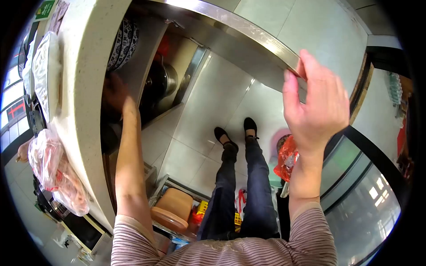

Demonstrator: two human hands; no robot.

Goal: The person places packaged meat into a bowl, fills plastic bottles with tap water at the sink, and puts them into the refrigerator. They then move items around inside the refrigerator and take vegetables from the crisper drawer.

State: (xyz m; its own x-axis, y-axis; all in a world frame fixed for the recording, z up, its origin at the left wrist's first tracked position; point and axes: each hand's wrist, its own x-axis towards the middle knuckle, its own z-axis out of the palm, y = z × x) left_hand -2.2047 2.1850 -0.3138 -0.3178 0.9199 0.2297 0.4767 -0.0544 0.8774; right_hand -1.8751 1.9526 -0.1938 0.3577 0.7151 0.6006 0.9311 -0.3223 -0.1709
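My right hand (317, 99) grips the free corner of an open metal-edged cabinet door (248, 33), thumb on the near side and fingers over the edge. My left hand (116, 93) reaches into the dark cabinet under the counter. Its fingers are lost in shadow, so what they touch is hidden. Just beyond it stand several patterned dark-and-white bowls (124, 44). In the section beside them sits a dark pot (159, 82), partly covered by the cabinet's divider.
Pink-tinted plastic bags (57, 173) lie on the pale countertop (80, 102) at left. Below me is an open drawer holding a brown lidded container (173, 208). A red bag (287, 157) is beside my right forearm. A glass-panelled door (364, 195) stands at right.
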